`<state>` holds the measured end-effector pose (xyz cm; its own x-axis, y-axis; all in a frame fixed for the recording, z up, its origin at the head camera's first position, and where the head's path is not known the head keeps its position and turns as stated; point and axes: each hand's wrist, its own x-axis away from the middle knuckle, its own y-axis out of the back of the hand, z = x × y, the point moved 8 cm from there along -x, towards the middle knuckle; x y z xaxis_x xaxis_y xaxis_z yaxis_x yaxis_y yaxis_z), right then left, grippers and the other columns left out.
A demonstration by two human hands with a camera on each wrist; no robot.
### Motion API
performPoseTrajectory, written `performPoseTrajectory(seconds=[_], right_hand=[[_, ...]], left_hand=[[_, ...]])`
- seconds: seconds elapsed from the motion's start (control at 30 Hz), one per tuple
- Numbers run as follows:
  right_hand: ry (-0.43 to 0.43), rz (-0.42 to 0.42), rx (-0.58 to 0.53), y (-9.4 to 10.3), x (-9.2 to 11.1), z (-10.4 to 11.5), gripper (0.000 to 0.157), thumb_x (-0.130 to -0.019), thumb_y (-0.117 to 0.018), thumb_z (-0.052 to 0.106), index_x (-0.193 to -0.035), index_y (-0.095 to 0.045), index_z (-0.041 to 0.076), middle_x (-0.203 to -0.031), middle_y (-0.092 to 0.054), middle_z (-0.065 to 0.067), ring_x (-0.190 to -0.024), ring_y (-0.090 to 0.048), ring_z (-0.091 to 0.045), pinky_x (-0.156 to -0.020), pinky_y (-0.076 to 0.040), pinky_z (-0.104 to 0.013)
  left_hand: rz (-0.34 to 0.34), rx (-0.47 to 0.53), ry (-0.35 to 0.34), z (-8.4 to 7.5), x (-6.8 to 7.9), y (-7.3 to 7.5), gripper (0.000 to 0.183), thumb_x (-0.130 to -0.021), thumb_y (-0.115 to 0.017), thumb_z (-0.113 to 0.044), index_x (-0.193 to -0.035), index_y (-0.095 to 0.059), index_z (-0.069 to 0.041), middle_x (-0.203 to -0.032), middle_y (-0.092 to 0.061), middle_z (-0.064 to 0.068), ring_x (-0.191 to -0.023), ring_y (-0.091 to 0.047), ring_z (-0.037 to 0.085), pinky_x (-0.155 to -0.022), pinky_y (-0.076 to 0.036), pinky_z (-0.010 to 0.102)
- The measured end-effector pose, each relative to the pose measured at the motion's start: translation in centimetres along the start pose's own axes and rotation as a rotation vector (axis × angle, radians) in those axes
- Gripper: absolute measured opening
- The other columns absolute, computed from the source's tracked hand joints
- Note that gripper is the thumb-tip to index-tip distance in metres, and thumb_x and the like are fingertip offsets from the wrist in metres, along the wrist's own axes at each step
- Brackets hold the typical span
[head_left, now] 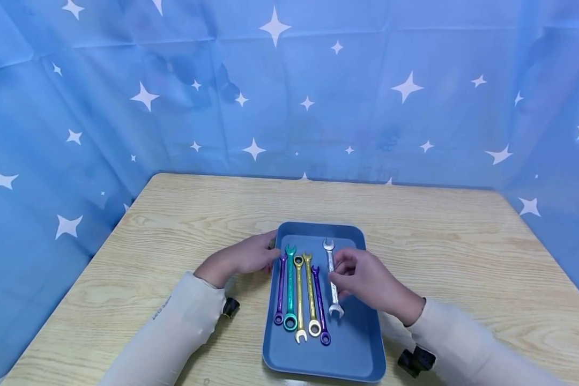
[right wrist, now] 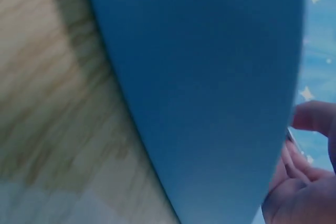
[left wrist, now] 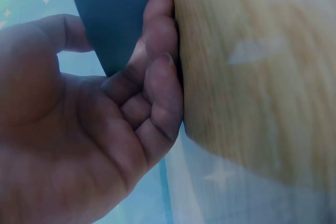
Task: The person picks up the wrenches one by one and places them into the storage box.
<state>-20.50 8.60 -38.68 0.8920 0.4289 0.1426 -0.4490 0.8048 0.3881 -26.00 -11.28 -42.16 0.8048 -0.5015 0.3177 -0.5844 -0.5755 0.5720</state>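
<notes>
My left hand (head_left: pixel 248 254) grips the left side of a blue tray (head_left: pixel 352 346). In the left wrist view its thumb lies on one side of the tray wall (left wrist: pixel 123 19), its curled fingers on the other. Over the tray's right half, my right hand (head_left: pixel 366 279) pinches a silver double open-end wrench (head_left: pixel 331 261) by the shaft. To its left lie a purple wrench (head_left: pixel 320 305), a gold wrench (head_left: pixel 311 289), another gold wrench (head_left: pixel 299 303), a green wrench (head_left: pixel 290 287) and a second purple wrench (head_left: pixel 280 292). The right wrist view mostly shows the tray's outer wall (right wrist: pixel 210 77).
The tray stands on a wood-grain table (head_left: pixel 212 209) near its front. A blue curtain with white stars (head_left: pixel 318 134) hangs behind the table and along its sides. Black wrist cameras (head_left: pixel 416 362) sit at both cuffs.
</notes>
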Motion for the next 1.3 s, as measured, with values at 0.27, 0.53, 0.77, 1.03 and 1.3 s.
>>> performPoseTrajectory(seconds=[0.27, 0.53, 0.77, 1.03, 1.3], right_hand=[[-0.001, 0.008, 0.059, -0.8, -0.8, -0.7, 0.016, -0.092, -0.066, 0.004, -0.101, -0.054, -0.003, -0.086, -0.068, -0.015, -0.069, -0.068, -0.021, -0.061, -0.060, -0.035], [-0.026, 0.022, 0.098, -0.9, -1.2, -1.1, 0.021, -0.091, -0.068, 0.004, -0.105, -0.053, -0.002, -0.083, -0.063, -0.010, -0.063, -0.069, -0.020, -0.058, -0.060, -0.034], [-0.070, 0.093, 0.158, -1.2, -1.5, -1.5, 0.029, -0.091, -0.070, 0.007, -0.110, -0.050, -0.002, -0.072, -0.067, -0.008, -0.054, -0.067, -0.019, -0.053, -0.058, -0.035], [-0.105, 0.093, 0.186, -1.3, -1.8, -1.7, 0.029, -0.090, -0.071, 0.008, -0.110, -0.052, -0.002, -0.068, -0.067, -0.006, -0.052, -0.066, -0.017, -0.052, -0.058, -0.036], [-0.123, 0.110, 0.221, -1.4, -1.7, -2.1, 0.027, -0.089, -0.072, 0.009, -0.107, -0.054, -0.001, -0.063, -0.066, -0.006, -0.049, -0.066, -0.018, -0.050, -0.056, -0.034]], left_hand=[[0.004, 0.002, 0.001, -0.1, 0.0, -0.1, 0.058, -0.105, -0.041, -0.028, -0.160, -0.022, -0.028, -0.082, -0.066, 0.006, -0.068, -0.062, 0.021, -0.073, -0.049, 0.036], [0.004, 0.007, 0.004, -0.2, 0.1, 0.0, 0.059, -0.105, -0.042, -0.028, -0.161, -0.022, -0.028, -0.080, -0.065, 0.005, -0.069, -0.062, 0.021, -0.073, -0.049, 0.036], [0.003, 0.007, 0.002, -0.2, 0.1, 0.0, 0.058, -0.105, -0.041, -0.027, -0.160, -0.023, -0.027, -0.085, -0.066, 0.005, -0.070, -0.062, 0.021, -0.073, -0.049, 0.035], [0.006, 0.009, -0.001, -0.1, 0.0, 0.1, 0.057, -0.105, -0.041, -0.028, -0.160, -0.024, -0.028, -0.084, -0.066, 0.006, -0.069, -0.062, 0.021, -0.072, -0.050, 0.036], [0.009, 0.019, -0.004, 0.0, 0.0, 0.0, 0.056, -0.105, -0.043, -0.027, -0.159, -0.028, -0.027, -0.077, -0.066, 0.008, -0.067, -0.061, 0.021, -0.069, -0.050, 0.035]])
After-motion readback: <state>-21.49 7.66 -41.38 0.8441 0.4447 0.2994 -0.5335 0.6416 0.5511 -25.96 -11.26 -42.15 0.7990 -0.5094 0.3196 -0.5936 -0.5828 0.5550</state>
